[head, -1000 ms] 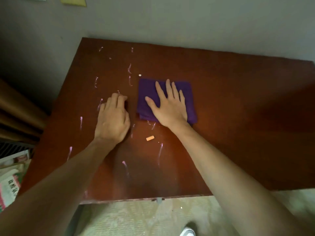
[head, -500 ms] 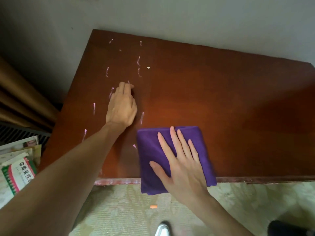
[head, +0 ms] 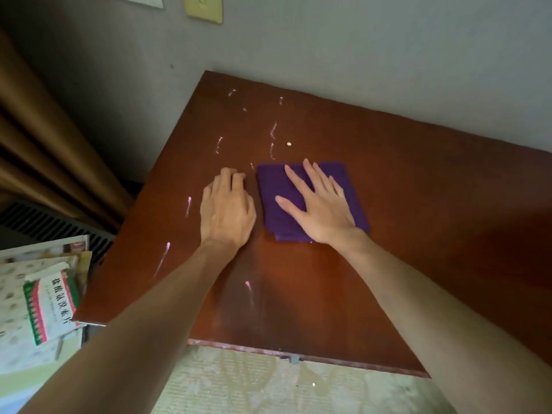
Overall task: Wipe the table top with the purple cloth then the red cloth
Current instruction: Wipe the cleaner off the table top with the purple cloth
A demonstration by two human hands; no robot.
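1. The purple cloth (head: 310, 201), folded, is pressed flat on the table top (head: 418, 234) by the right hand (head: 321, 210), fingers spread.
2. The left hand (head: 227, 213), fingers curled under, is rested just beside it.
3. Chinese writing is seen on a green-and-pink packet (head: 50, 309) at left; it cannot be read.

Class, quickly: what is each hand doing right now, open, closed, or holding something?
Left hand: rests on the table top, fingers curled under, holding nothing.
Right hand: open, fingers straight, pressing flat on the purple cloth.
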